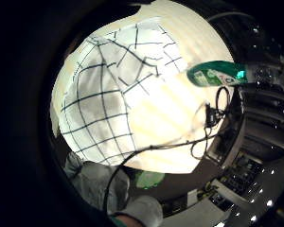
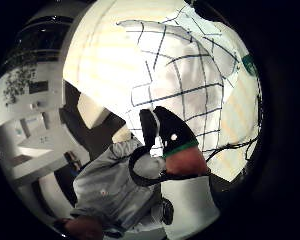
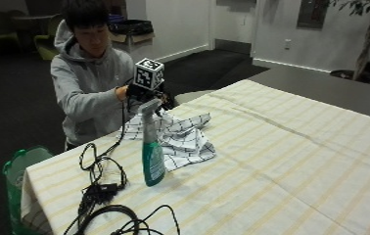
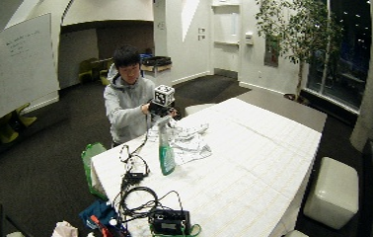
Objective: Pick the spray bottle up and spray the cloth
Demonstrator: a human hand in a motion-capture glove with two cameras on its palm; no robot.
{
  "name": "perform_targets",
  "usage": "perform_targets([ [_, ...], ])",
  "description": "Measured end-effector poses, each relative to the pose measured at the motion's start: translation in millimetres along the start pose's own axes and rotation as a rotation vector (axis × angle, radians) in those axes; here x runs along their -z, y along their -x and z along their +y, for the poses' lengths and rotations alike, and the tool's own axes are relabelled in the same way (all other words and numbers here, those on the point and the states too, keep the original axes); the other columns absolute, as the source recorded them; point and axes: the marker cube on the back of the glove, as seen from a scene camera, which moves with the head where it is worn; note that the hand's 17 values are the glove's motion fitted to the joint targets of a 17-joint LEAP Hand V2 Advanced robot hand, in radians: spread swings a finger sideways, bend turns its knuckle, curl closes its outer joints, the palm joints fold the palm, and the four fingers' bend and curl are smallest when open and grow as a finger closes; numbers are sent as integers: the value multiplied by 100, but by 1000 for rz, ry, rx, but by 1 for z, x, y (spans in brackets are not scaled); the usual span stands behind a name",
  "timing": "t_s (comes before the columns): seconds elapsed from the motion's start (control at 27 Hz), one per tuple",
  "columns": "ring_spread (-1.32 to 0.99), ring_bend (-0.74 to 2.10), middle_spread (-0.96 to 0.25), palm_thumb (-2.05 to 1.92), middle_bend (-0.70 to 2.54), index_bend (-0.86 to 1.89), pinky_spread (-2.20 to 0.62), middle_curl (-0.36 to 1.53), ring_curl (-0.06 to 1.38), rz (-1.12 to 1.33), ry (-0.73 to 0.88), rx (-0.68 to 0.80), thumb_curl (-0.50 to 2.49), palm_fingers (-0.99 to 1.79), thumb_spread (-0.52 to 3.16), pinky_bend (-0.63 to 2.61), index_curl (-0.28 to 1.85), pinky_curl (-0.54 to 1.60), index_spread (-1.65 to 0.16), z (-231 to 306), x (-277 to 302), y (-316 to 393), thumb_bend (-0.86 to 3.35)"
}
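the table (image 3: 289, 161), covered in a pale striped tablecloth, is taking up most of the outside view. a person in a grey hoodie (image 3: 87, 93) is standing at its far corner. a white cloth (image 3: 178, 134) with a dark grid pattern is lying crumpled on the tablecloth in front of the person; in the little finger side palm view the cloth (image 1: 104, 94) is filling much of the field below the palm. the spray bottle (image 3: 151, 152), green-bodied with a pale trigger head, is standing upright on the table just beside the cloth's near edge, apart from any hand; the little finger side palm view is showing its green body (image 1: 215, 74) beside the cloth. a tangle of black cables (image 3: 104, 186) is lying on the tablecloth near the bottle, toward the table's end. the gloved right hand (image 3: 138, 93) is hovering above the cloth, at about the height of the bottle's head and behind it. in the thumb side palm view black gloved fingers (image 2: 167, 130) are reaching out over the cloth, nothing between them. whether the fingers are spread wide or narrow cannot be told. the bare hand is not clearly showing.
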Motion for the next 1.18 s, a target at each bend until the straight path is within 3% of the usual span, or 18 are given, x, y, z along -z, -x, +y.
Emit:
perform_targets([
  [0.41,4,18,-4,49,30,30,22,17,9,-7,-31,68,15,32,86,22,21,15,-31,0,-3,0,23],
  [0.89,4,18,-5,57,29,26,25,24,12,-18,-78,90,21,32,103,19,28,21,-35,21,-4,-30,15],
  [1.18,3,18,-6,62,29,24,26,27,13,-32,-112,55,24,34,105,18,31,22,-35,36,-7,-86,12],
])
